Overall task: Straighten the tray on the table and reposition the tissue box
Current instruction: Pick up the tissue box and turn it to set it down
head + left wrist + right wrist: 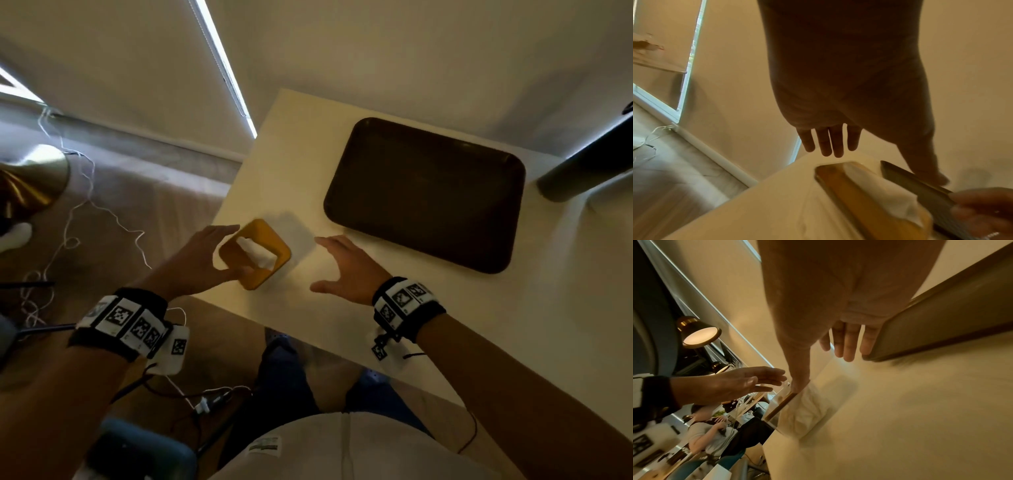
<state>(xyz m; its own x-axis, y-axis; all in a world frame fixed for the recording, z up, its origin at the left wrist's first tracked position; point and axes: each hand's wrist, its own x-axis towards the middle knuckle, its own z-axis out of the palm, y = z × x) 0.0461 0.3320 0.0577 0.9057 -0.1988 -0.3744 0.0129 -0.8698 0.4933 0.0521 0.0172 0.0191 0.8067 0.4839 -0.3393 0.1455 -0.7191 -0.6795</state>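
Observation:
A yellow tissue box (pixel 255 253) with white tissue showing in its top stands near the front left corner of the white table (pixel 445 325). My left hand (pixel 234 251) hovers over the box's left side, fingers (pixel 826 142) straight and thumb spread toward its front edge. Just right of the box, my right hand (pixel 317 263) is spread open above the table, touching nothing. Farther back on the right lies the dark brown tray (pixel 424 195), empty and set at an angle. In the right wrist view the tray's corner (pixel 941 318) is beside my fingers (pixel 846 344).
A dark cylinder (pixel 582 164) stands on the table right of the tray. Left of the table, a brass lamp shade (pixel 30 178) and loose white cords (pixel 78 205) are on the carpet. A seated person (pixel 711 431) is off to the left.

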